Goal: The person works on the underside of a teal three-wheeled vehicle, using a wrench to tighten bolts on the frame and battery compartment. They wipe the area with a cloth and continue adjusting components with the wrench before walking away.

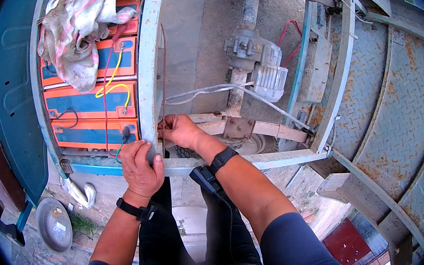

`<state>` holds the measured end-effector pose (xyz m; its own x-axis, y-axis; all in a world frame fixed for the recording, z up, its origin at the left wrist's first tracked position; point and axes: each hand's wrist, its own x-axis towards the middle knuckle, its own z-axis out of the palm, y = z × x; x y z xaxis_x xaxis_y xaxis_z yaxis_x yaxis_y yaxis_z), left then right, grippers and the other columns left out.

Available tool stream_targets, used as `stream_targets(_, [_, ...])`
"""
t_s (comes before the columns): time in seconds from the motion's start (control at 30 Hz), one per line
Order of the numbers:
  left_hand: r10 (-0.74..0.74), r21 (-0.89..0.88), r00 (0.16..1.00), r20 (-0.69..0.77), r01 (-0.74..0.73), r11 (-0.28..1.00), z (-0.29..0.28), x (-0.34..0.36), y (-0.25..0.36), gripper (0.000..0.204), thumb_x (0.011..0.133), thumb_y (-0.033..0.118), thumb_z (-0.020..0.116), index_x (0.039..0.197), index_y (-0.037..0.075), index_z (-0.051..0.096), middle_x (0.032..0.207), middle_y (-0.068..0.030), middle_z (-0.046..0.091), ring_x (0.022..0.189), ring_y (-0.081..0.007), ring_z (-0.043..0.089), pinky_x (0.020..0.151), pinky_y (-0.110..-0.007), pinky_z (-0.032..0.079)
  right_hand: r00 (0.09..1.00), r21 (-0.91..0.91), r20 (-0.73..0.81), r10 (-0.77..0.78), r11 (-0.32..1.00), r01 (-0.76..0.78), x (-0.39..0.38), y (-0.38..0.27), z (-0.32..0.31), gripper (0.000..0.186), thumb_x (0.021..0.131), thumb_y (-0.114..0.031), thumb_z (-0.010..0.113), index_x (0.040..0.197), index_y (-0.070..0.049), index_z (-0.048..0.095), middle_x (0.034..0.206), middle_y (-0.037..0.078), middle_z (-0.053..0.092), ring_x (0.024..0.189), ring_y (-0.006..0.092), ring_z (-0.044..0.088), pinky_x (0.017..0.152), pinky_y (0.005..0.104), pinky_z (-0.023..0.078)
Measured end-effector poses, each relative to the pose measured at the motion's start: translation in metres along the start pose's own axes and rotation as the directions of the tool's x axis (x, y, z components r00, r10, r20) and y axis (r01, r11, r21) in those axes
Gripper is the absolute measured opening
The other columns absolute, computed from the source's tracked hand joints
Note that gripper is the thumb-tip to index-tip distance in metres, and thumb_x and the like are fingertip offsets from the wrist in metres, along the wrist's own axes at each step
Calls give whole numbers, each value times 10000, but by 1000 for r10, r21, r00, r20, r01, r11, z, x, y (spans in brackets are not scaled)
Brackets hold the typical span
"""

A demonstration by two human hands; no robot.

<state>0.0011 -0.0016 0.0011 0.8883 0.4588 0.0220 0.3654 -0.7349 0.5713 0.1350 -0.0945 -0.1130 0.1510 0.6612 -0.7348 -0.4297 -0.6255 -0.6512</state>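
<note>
My right hand [179, 130] is closed in a pinch beside the upright bar of a light-blue metal frame [152, 56]. A thin reddish-brown wire [164, 63] runs down into its fingers; the fingertips are partly hidden. My left hand [141, 170] is curled over the frame's near corner, fingers bent and thumb at the bar. Next to its fingertips is a thin green wire [118, 152]. Left of the bar sit several orange-and-blue batteries [88, 101], joined by yellow cables [116, 70] and dark red wire. A black terminal cap [126, 132] stands on the nearest battery.
A white, pink-striped cloth sack [77, 26] covers part of the batteries. Inside the frame are a grey motor and axle [258, 58], a grey cable [196, 91] and a leaf spring [270, 129]. Rusty tread plate [405, 114] lies right; a round metal basin [54, 224] is lower left.
</note>
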Motion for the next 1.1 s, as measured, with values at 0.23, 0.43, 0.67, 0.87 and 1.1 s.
stream_targets(0.23, [10, 13, 1000, -3, -10, 1000, 0, 2, -1, 383, 814, 80, 602, 1180, 18, 506, 1175, -177, 502, 1090, -371, 475, 982, -480, 375, 987, 186, 153, 42, 980, -70, 2, -1, -9, 268, 816, -144, 759, 1059, -52, 696, 970, 64, 715, 843, 147, 626, 736, 294, 510])
stream_targets(0.43, [4, 21, 1000, -2, -4, 1000, -1, 2, -2, 387, 807, 77, 604, 1178, 18, 509, 1174, -173, 501, 1095, -367, 472, 982, -476, 372, 974, 76, 201, 102, 990, -119, 3, -16, -16, 299, 828, -161, 754, 1108, -77, 689, 996, 59, 712, 855, 154, 628, 724, 306, 514])
stream_targets(0.67, [3, 19, 1000, -10, -2, 1000, 1, 2, -1, 385, 806, 79, 608, 1174, 20, 510, 1177, -170, 499, 1094, -364, 471, 982, -479, 369, 973, 59, 196, 123, 989, -137, 3, -20, -17, 297, 830, -189, 758, 1091, -67, 686, 942, 57, 701, 793, 142, 617, 656, 302, 512])
stream_targets(0.87, [11, 45, 999, -30, -10, 999, 0, 4, 0, 381, 796, 117, 632, 1152, 31, 525, 1145, -150, 505, 1052, -342, 504, 943, -481, 406, 976, 85, 201, 81, 991, -100, 6, -15, -14, 265, 823, -161, 755, 1047, -37, 686, 885, 56, 693, 763, 136, 602, 646, 305, 509])
stream_targets(1.1, [15, 71, 1000, -27, -13, 997, -1, 3, -1, 397, 798, 122, 636, 1165, 25, 521, 1147, -159, 514, 1058, -350, 502, 947, -483, 402, 992, 17, 121, 40, 999, -42, 5, -16, -7, 251, 822, -189, 733, 1006, -22, 693, 916, 94, 718, 852, 175, 658, 768, 331, 528])
